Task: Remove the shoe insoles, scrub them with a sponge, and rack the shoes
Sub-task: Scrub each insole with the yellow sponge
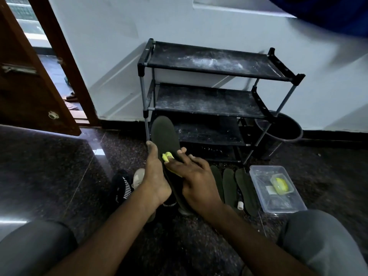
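Note:
My left hand (155,176) grips a dark insole (165,136) from its left edge and holds it upright, toe end up. My right hand (191,176) presses a yellow sponge (166,156) against the insole's face, fingers curled over the sponge. Three more dark insoles (229,186) lie side by side on the floor to the right of my hands. Shoes sit on the floor under my hands: a black one with white stripes (120,186) and a grey one (138,177), both partly hidden by my arms. The black shoe rack (209,96) stands behind, its shelves bare and dusty.
A clear plastic tub (276,190) holding a small yellow-filled container (280,185) sits on the floor at right. A small white cap (240,205) lies by the insoles. A dark bucket (282,132) stands beside the rack. An open wooden door (29,76) is at left.

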